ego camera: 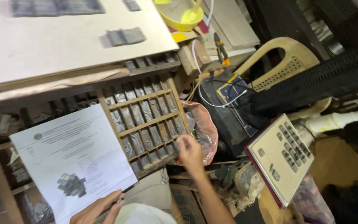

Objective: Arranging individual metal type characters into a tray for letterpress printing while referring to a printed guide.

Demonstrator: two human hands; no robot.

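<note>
Warm, uneven indoor light falls brightest on the pale board (63,41) at 11 o'clock, which looks washed out. The corners at 3 and 5 o'clock sink into deep shadow. The whole frame is soft with motion blur; the printed sheet (73,161) glares slightly.

Print workshop; wooden type case (146,120) w/ metal sorts; cluttered benches.

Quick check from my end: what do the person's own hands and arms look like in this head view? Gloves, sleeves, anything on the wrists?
Both are bare. The left hand shows only fingers and part of the palm at the bottom edge, no glove or ring visible. The right hand is also ungloved, and its forearm runs uncovered to the frame edge: no sleeve, watch or band in sight.
</note>
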